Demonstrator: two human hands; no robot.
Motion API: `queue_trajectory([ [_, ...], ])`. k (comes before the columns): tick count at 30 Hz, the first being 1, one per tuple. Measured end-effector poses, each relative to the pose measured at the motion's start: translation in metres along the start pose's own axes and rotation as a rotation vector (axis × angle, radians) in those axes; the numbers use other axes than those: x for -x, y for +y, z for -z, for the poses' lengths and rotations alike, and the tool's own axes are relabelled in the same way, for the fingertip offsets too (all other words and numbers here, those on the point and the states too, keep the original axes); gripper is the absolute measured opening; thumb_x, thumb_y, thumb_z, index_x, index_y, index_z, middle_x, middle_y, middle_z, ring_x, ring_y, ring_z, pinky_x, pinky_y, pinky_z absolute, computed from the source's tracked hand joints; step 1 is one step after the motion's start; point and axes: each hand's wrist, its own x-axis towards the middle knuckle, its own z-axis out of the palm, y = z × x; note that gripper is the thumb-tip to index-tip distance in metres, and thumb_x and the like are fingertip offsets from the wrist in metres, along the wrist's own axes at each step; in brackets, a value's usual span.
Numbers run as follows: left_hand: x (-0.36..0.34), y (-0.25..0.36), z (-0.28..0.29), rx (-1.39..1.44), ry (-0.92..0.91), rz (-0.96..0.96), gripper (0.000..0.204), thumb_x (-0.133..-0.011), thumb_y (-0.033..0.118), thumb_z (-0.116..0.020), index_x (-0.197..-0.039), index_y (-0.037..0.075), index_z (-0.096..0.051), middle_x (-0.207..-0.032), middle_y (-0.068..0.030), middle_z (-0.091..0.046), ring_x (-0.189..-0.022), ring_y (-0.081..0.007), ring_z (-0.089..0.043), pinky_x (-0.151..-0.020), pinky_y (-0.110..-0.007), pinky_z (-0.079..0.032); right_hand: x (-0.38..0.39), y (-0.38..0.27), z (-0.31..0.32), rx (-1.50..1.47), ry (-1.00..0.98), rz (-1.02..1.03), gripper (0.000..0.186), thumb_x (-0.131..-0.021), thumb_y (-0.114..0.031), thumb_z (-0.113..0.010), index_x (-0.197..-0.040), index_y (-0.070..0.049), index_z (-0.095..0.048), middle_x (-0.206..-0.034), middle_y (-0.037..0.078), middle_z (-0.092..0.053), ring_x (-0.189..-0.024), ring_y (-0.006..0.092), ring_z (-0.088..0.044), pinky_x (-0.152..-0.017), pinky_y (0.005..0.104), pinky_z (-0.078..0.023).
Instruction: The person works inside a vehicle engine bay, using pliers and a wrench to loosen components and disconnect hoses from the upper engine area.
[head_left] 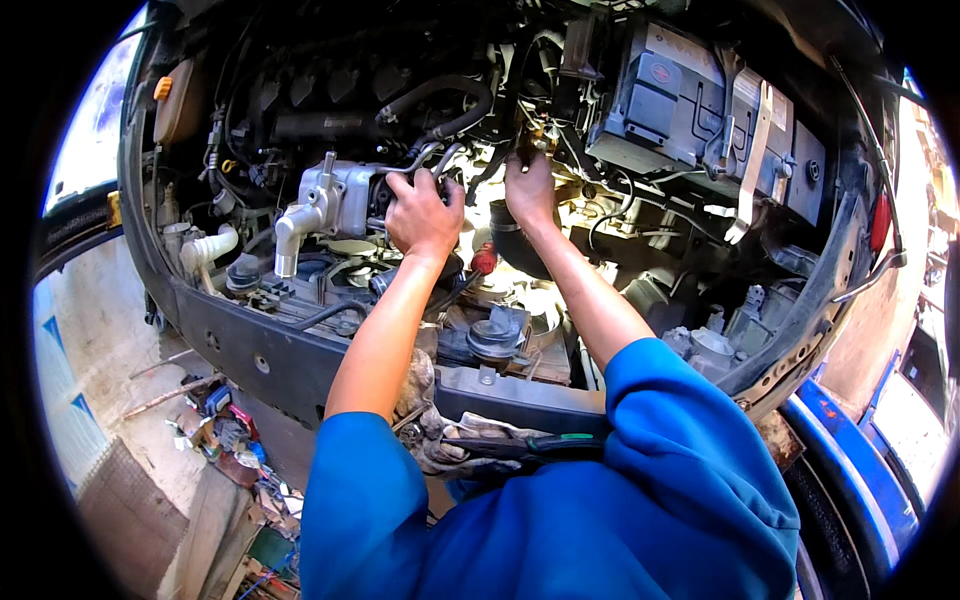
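My left hand (425, 215) is in the engine bay, beside a silver metal housing with a pipe stub (345, 200). Its fingers are bent and apart over dark engine parts, and their tips are partly hidden. To its right, my right hand (530, 190) reaches into a brightly lit gap. The fingers there are drawn together at a small brass-coloured part (541, 138); what they grip is too small and covered to make out. Below that hand curves a wide black hose (512, 235). A red rounded piece (484, 260) sits between my forearms.
A grey car battery (665, 105) under a metal strap (757, 160) stands at the right. The front crossmember (270, 355) runs between me and the engine. Crumpled cloth (450, 440) and a dark tool with a green mark (555, 445) lie on its edge. Scrap litters the floor (235, 440) at left.
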Motion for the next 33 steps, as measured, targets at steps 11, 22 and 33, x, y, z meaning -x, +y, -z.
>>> queue_trajectory([
  [11,0.001,-0.005,-0.004,0.026,0.031,-0.025,0.032,-0.084,0.038,-0.062,-0.092,0.008,-0.058,-0.101,-0.0198,-0.051,-0.072,-0.0402,-0.064,-0.063,-0.050,-0.052,-0.027,-0.029,-0.003,-1.449,-0.280,-0.721,0.013,-0.095,-0.010,-0.056,-0.091,0.001,-0.061,-0.081,0.010,-0.065,-0.071,0.0178,-0.060,-0.064,0.0312,-0.053],
  [22,0.001,-0.001,-0.002,-0.005,0.060,-0.050,0.036,-0.081,0.042,-0.065,-0.091,0.008,-0.058,-0.099,-0.0180,-0.051,-0.070,-0.0387,-0.065,-0.060,-0.048,-0.053,-0.006,-0.035,0.003,-0.569,-0.381,-0.440,0.028,-0.085,-0.029,-0.077,-0.087,-0.003,-0.069,-0.076,0.002,-0.064,-0.062,0.0108,-0.056,-0.052,0.0266,-0.042],
  [33,0.000,0.000,0.013,-0.011,-0.124,-0.026,0.048,-0.085,0.049,-0.061,-0.107,0.007,-0.056,-0.113,-0.0255,-0.047,-0.079,-0.0449,-0.065,-0.070,-0.053,-0.053,0.061,-0.047,0.171,0.352,-0.522,0.077,0.030,-0.087,-0.027,-0.063,-0.099,0.000,-0.067,-0.096,0.023,-0.069,-0.092,0.0357,-0.067,-0.083,0.0422,-0.052],
])
